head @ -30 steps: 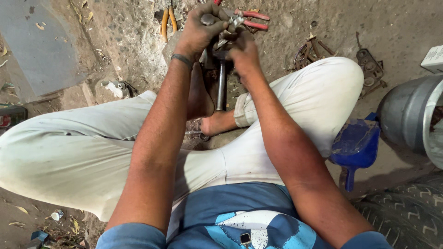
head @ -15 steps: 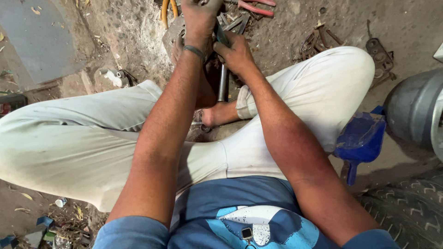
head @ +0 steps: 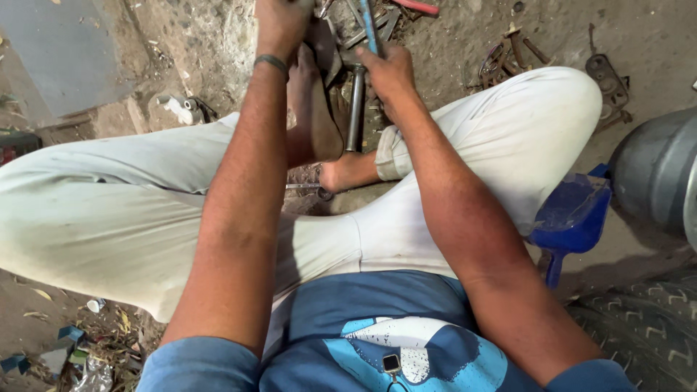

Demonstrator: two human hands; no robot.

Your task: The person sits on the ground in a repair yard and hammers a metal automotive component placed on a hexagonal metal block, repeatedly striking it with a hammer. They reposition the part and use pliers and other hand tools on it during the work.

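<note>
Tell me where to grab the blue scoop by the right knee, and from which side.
Take the blue scoop by its short handle, which sticks out toward the person at the bottom. Come from above on the near side: the right leg blocks the left, the grey drum crowds the right.

A slim blue-grey metal rod (head: 369, 25) is seen standing nearly upright at the top of the view, its lower part enclosed by the fingers of the right hand (head: 388, 76). Its upper end is cut off by the frame edge. Just below that hand, a thicker grey steel bar (head: 355, 109) is laid lengthwise on the dirt floor, pointing toward the body, beside a bare foot. The left hand (head: 279, 25) is closed around something at the top edge; what is held cannot be told.
</note>
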